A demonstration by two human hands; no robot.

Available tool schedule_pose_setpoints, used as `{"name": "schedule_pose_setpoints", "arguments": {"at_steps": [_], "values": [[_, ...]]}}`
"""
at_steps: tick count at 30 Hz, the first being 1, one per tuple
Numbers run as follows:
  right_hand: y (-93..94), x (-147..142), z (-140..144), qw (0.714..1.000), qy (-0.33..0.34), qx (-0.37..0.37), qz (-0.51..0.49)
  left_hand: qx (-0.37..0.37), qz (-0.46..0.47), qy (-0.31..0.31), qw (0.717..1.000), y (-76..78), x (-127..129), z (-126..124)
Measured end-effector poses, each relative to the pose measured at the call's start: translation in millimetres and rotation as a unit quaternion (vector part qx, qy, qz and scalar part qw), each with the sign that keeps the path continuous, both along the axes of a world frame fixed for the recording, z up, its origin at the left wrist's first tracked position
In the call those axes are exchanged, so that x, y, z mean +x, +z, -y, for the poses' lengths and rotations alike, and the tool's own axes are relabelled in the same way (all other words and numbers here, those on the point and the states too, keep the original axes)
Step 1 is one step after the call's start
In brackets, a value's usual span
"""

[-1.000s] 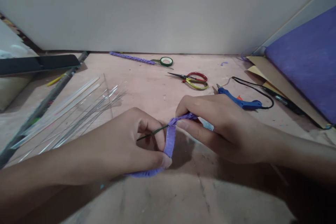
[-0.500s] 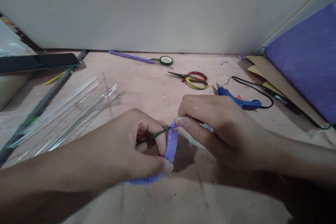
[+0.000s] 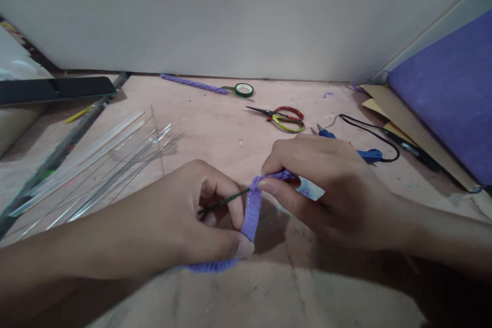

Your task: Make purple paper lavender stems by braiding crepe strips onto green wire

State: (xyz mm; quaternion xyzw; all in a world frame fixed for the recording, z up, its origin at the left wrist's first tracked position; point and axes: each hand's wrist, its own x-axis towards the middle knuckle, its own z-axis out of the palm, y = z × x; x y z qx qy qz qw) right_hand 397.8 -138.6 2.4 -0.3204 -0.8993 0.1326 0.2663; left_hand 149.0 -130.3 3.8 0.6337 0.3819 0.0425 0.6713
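Note:
A fringed strip of purple crepe paper [image 3: 251,214] runs from my left hand [image 3: 207,220] up to a thin green wrapped wire [image 3: 226,200]. Thumb and forefinger of my left hand pinch the strip, and a further length of it shows below the thumb. The wire's lower end passes inside the left fingers. Purple paper is wound round the wire's upper part, where my right hand [image 3: 319,184] pinches it between thumb and finger. A shiny line shows along the strip's edge. Part of the wound stem is hidden by the right fingers.
Scissors [image 3: 288,119] with red and yellow handles lie beyond my hands. A blue glue gun [image 3: 371,156] is partly behind my right hand. Green tape [image 3: 243,90] and a finished purple stem [image 3: 192,83] lie by the wall. Clear glue sticks and wires [image 3: 115,164] spread leftward.
My right hand has rolled slightly, uncovering more of the purple-wound stem, and now hides more of the glue gun. The left hand keeps its pinch almost unmoved.

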Motion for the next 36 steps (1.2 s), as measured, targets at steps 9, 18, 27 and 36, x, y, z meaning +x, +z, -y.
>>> {"name": "schedule_pose_setpoints", "arguments": {"at_steps": [9,18,27,36], "values": [[0.7,0.0,0.2,1.0,0.001,0.012,0.012,-0.035,-0.023,0.045,0.998,7.3,8.9,1.2],[1.8,1.4,2.2,0.999,0.012,-0.039,0.003,-0.036,-0.01,0.049,0.998,6.5,9.6,3.9],[6.0,1.3,2.9,0.999,0.016,-0.048,-0.012,-0.047,0.0,0.019,0.999,5.8,8.8,-0.3],[-0.1,4.2,2.2,0.99,0.041,-0.086,-0.106,-0.062,0.003,0.029,0.998,6.7,6.2,1.8]]}}
